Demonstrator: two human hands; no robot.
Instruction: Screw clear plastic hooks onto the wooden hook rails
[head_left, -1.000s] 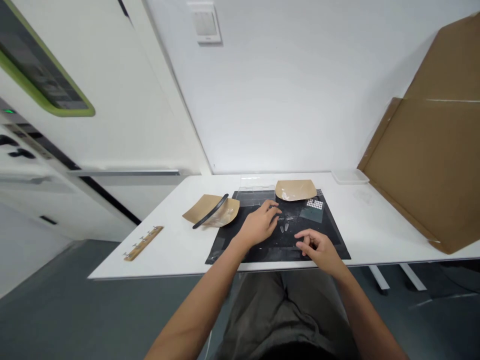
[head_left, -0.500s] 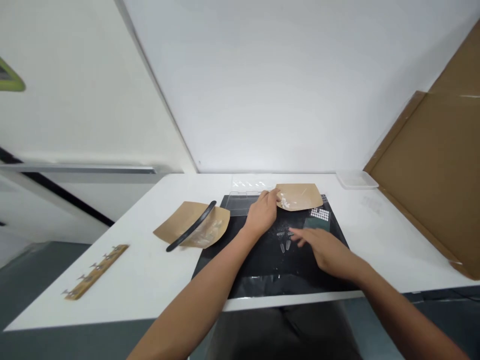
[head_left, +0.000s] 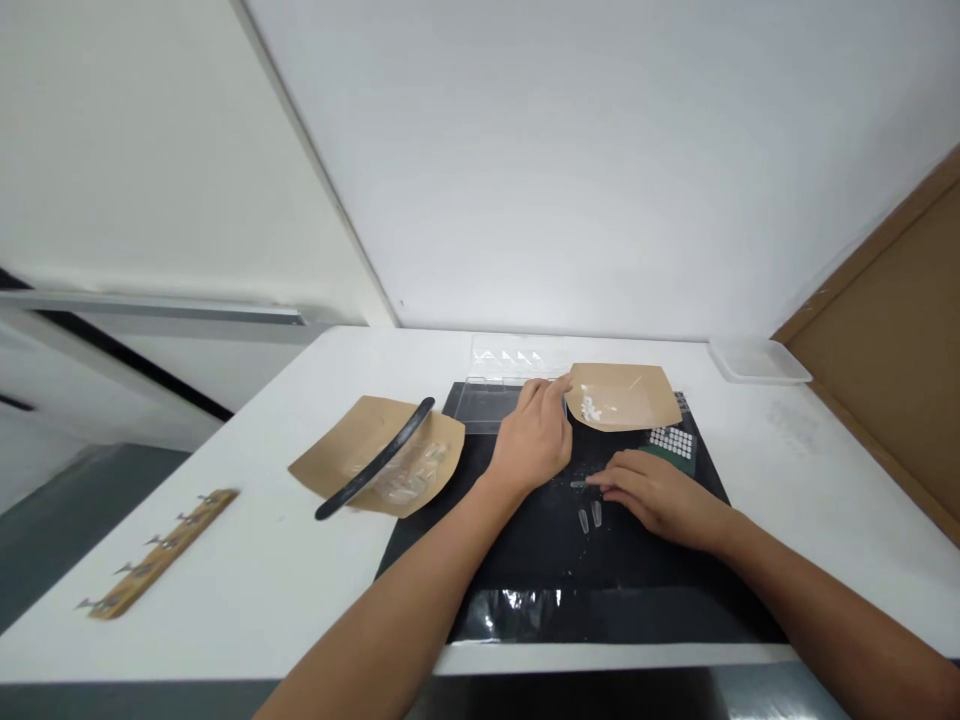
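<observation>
My left hand (head_left: 534, 435) reaches over the right part of a clear plastic case (head_left: 484, 405). Its index finger stretches to the left edge of a kraft-paper tray (head_left: 634, 395) with small white bits in it, and I see nothing held there. On the black mat (head_left: 540, 550), my right hand (head_left: 652, 490) has its fingertips pressed together and down at a clear false nail tip, mostly covered by the fingers. Another clear nail tip (head_left: 577, 485) lies just left of them. Two more, a left nail tip (head_left: 583, 520) and a right nail tip (head_left: 597, 514), lie below.
A black curved nail file (head_left: 375, 460) rests across a second paper tray (head_left: 330, 465) holding clear pieces. At left lies a wooden strip (head_left: 161, 555) with metal stands. White dots (head_left: 671, 440) sit on a green block near my right hand. A clear lid (head_left: 757, 362) and cardboard (head_left: 900, 380) are at right.
My right hand has come down onto the mat, its fingertips now at a nail tip. My left hand stays by the case and tray. The view has shifted slightly.
</observation>
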